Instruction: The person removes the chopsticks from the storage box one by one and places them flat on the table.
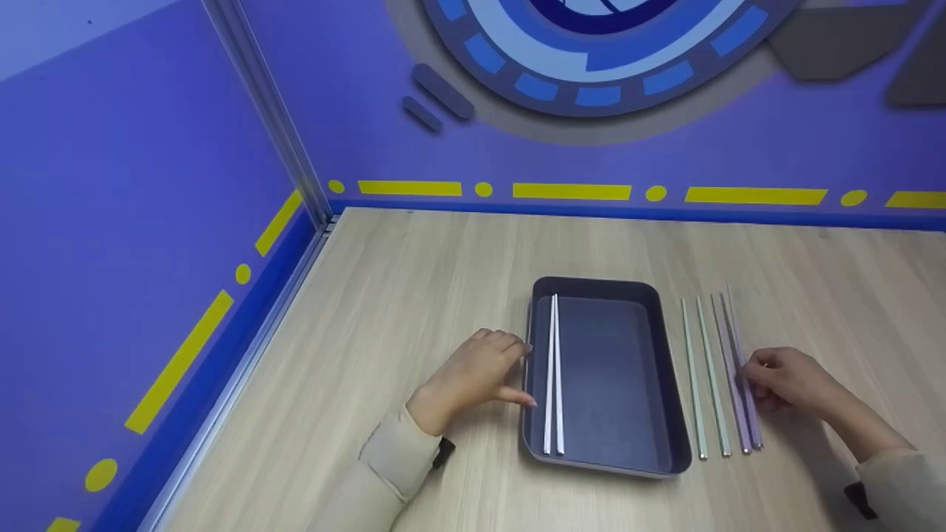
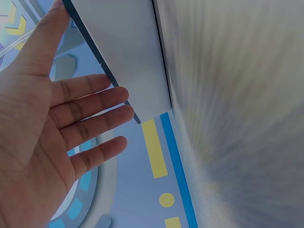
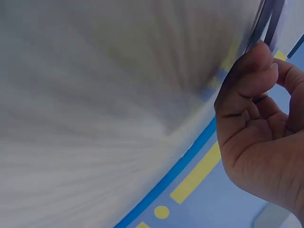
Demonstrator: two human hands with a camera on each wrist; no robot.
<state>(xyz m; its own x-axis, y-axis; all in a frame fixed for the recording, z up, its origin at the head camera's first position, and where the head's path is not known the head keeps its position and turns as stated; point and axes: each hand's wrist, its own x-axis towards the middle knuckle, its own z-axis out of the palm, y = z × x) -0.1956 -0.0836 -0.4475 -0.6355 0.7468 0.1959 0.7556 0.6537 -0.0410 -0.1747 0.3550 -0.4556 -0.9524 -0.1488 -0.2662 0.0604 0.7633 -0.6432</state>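
A dark grey rectangular tray (image 1: 606,465) sits on the table with a pair of white chopsticks (image 1: 553,377) lying lengthwise along its left side. My left hand (image 1: 473,373) rests against the tray's left rim, thumb and fingers spread apart. The left wrist view shows its fairly straight fingers (image 2: 95,102) touching the rim. To the right of the tray, two pale green chopsticks (image 1: 711,377) lie side by side. Beside them, my right hand (image 1: 791,380) pinches at the purple chopsticks (image 1: 737,391) about midway, fingers curled. In the right wrist view its fingertips (image 3: 261,57) meet the purple sticks.
The pale wooden table (image 1: 414,295) ends at a blue back wall (image 1: 591,162) with yellow markings. A blue side panel (image 1: 148,258) and a metal corner post (image 1: 273,111) stand at the left.
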